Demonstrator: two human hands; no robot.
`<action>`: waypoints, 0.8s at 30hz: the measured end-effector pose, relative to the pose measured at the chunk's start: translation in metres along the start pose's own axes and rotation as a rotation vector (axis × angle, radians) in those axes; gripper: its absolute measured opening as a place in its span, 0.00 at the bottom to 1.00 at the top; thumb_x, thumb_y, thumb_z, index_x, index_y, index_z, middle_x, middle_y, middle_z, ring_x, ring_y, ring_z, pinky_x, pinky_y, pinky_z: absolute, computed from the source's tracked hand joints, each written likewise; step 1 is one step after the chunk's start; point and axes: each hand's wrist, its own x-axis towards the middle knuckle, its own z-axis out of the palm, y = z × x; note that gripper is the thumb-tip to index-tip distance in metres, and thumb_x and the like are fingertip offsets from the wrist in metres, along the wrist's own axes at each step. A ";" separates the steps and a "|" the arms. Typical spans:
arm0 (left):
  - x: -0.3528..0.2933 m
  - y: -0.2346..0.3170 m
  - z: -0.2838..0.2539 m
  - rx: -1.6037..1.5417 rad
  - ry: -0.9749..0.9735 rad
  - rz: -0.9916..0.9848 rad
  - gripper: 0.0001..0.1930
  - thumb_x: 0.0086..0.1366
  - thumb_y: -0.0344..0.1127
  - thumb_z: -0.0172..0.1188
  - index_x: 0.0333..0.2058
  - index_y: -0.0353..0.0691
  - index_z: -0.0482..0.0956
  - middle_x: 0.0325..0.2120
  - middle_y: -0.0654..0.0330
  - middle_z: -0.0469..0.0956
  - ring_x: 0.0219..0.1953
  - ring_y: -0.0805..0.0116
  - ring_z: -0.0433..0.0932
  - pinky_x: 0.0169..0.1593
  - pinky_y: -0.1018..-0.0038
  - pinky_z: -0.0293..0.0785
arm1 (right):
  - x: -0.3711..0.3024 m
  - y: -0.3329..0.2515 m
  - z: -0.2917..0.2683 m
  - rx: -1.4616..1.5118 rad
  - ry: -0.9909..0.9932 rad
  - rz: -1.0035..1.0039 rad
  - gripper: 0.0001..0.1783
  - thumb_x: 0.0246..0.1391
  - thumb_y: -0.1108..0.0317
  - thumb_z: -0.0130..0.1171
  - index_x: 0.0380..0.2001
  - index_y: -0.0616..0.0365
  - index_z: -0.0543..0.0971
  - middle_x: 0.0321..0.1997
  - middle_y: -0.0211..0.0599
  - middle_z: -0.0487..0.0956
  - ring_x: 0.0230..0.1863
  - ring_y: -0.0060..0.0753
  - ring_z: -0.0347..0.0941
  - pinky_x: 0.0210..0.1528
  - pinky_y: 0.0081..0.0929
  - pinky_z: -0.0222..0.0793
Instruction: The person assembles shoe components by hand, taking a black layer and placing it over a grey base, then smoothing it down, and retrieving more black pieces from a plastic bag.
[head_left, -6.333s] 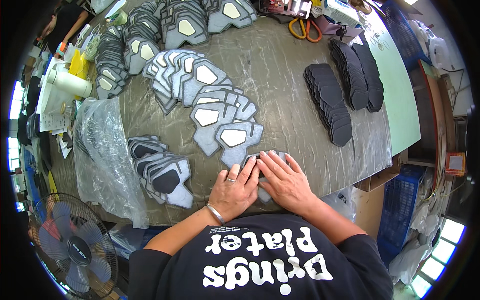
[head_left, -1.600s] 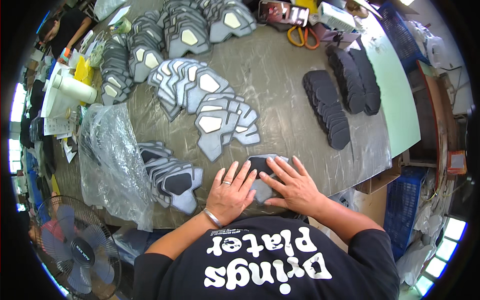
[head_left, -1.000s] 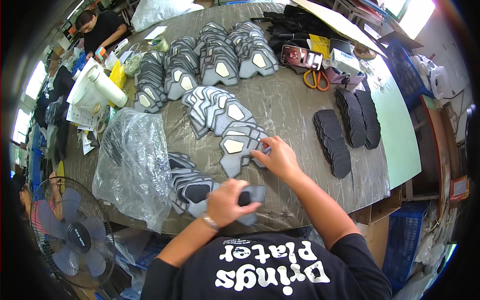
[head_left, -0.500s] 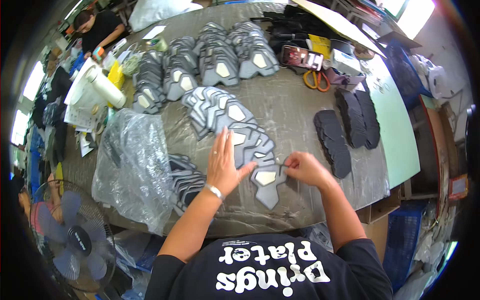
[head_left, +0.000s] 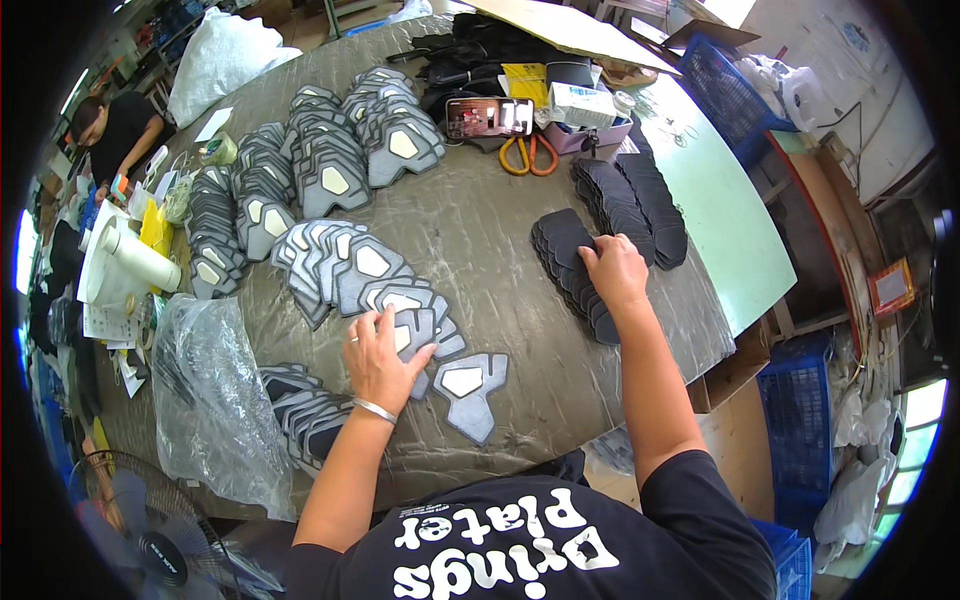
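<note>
My left hand lies open, fingers spread, on the near end of a fanned row of grey shaped pieces with pale centre patches. One similar grey piece lies apart from that row, just right of my left thumb. At the right, my right hand has its thumb and fingers closed at the edge of a black oblong pad, on an overlapping row of black pads. How many pads the fingers grip is hidden. Two more rows of black pads lie just beyond.
Several stacks of grey pieces stand at the far left. A clear plastic bag lies near more stacked pieces. Orange-handled scissors and a phone sit at the back. A fan stands lower left; another person works far left.
My right hand has left the single grey piece and moved right to the black pads. My left hand stays at the grey row. The whole view has shifted and turned.
</note>
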 end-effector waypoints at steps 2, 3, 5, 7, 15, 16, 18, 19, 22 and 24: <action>-0.007 0.010 -0.008 0.038 0.012 -0.022 0.38 0.46 0.50 0.74 0.53 0.35 0.74 0.44 0.53 0.69 0.49 0.52 0.67 0.53 0.59 0.65 | -0.002 -0.006 -0.001 0.017 0.039 0.016 0.15 0.51 0.55 0.65 0.34 0.56 0.83 0.39 0.41 0.79 0.39 0.50 0.79 0.42 0.42 0.75; -0.012 0.010 -0.009 0.041 0.010 -0.029 0.38 0.46 0.50 0.74 0.53 0.35 0.74 0.44 0.53 0.69 0.49 0.52 0.67 0.53 0.59 0.65 | -0.003 -0.007 -0.001 0.017 0.033 0.011 0.15 0.51 0.55 0.65 0.34 0.56 0.83 0.39 0.41 0.79 0.39 0.50 0.79 0.42 0.42 0.75; -0.022 0.008 -0.011 0.048 -0.028 -0.045 0.38 0.46 0.51 0.74 0.53 0.36 0.74 0.44 0.54 0.69 0.49 0.53 0.67 0.53 0.59 0.65 | -0.004 -0.010 0.001 0.006 0.133 -0.047 0.12 0.52 0.58 0.64 0.32 0.55 0.82 0.37 0.40 0.78 0.39 0.48 0.79 0.40 0.42 0.75; -0.030 0.007 -0.010 0.034 -0.137 -0.114 0.39 0.48 0.54 0.72 0.55 0.36 0.73 0.48 0.53 0.69 0.53 0.51 0.66 0.56 0.57 0.63 | -0.004 -0.014 0.003 -0.002 0.112 -0.031 0.10 0.53 0.60 0.63 0.31 0.55 0.82 0.37 0.40 0.78 0.39 0.48 0.79 0.40 0.42 0.74; -0.052 0.009 -0.002 -0.002 -0.061 0.007 0.39 0.55 0.58 0.66 0.59 0.37 0.69 0.59 0.47 0.65 0.62 0.48 0.61 0.63 0.54 0.55 | -0.025 -0.015 0.024 0.105 0.397 -0.205 0.07 0.55 0.67 0.59 0.28 0.60 0.77 0.38 0.43 0.79 0.40 0.49 0.78 0.40 0.43 0.74; -0.053 0.008 0.000 -0.013 -0.055 0.002 0.39 0.55 0.58 0.65 0.59 0.37 0.69 0.59 0.47 0.65 0.62 0.48 0.61 0.63 0.54 0.55 | -0.028 -0.015 0.025 0.226 0.361 -0.190 0.07 0.55 0.69 0.59 0.28 0.61 0.76 0.41 0.46 0.79 0.41 0.51 0.78 0.41 0.43 0.74; -0.054 0.008 0.002 -0.027 -0.048 0.002 0.39 0.56 0.58 0.65 0.59 0.37 0.69 0.59 0.47 0.65 0.62 0.48 0.61 0.63 0.54 0.55 | -0.038 -0.014 0.025 0.424 0.262 -0.202 0.06 0.53 0.72 0.60 0.28 0.63 0.76 0.49 0.54 0.78 0.47 0.56 0.77 0.47 0.41 0.73; -0.054 0.007 0.002 -0.028 -0.049 0.005 0.39 0.56 0.58 0.65 0.59 0.37 0.69 0.59 0.47 0.65 0.62 0.48 0.61 0.63 0.54 0.55 | -0.044 -0.014 0.024 0.525 0.225 -0.261 0.06 0.52 0.72 0.61 0.30 0.64 0.76 0.51 0.56 0.78 0.50 0.55 0.76 0.49 0.36 0.72; -0.057 0.008 0.000 -0.005 0.006 0.035 0.38 0.56 0.57 0.65 0.59 0.38 0.69 0.58 0.47 0.66 0.61 0.48 0.62 0.63 0.54 0.55 | -0.065 -0.024 0.003 1.032 0.084 -0.112 0.07 0.55 0.71 0.62 0.33 0.64 0.78 0.49 0.45 0.79 0.48 0.34 0.76 0.50 0.26 0.69; -0.060 0.014 -0.006 -0.018 0.029 0.161 0.33 0.56 0.53 0.67 0.55 0.38 0.73 0.55 0.51 0.70 0.59 0.51 0.66 0.61 0.56 0.58 | -0.076 -0.020 -0.003 1.448 -0.002 0.067 0.06 0.58 0.69 0.61 0.33 0.61 0.79 0.43 0.31 0.79 0.42 0.16 0.71 0.46 0.18 0.67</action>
